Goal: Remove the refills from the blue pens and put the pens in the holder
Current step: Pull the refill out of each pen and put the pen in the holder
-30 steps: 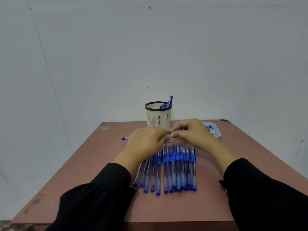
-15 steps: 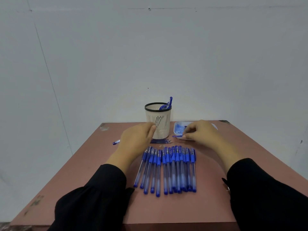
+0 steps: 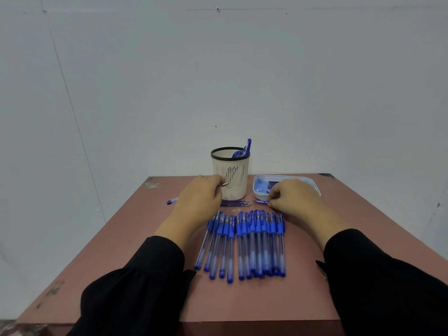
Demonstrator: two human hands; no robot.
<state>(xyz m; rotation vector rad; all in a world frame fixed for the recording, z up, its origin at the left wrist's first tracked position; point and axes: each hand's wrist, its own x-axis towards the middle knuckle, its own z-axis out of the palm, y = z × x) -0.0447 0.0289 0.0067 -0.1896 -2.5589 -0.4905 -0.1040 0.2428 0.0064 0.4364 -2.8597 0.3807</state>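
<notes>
Several blue pens (image 3: 244, 243) lie side by side in a row on the brown table (image 3: 135, 238). My left hand (image 3: 198, 202) grips one blue pen (image 3: 171, 202); its end sticks out to the left and its pointed tip (image 3: 226, 184) is right at the holder's wall. The cream mesh holder (image 3: 230, 175) with a black rim has a few pens (image 3: 243, 150) in it. My right hand (image 3: 293, 200) pinches a blue pen cap (image 3: 260, 202) low over the table, in front of the tray. Thin refills (image 3: 235, 203) lie in front of the holder.
A white tray (image 3: 312, 184) with small blue parts stands right of the holder, partly behind my right hand. Two tiny clear bits (image 3: 236, 210) lie between the refills and the pen row. A white wall rises just behind the table's far edge.
My hands have come apart. The left has carried the pen up and back to the holder; the right has moved right with the cap to the tray's front. Refills show on the table.
</notes>
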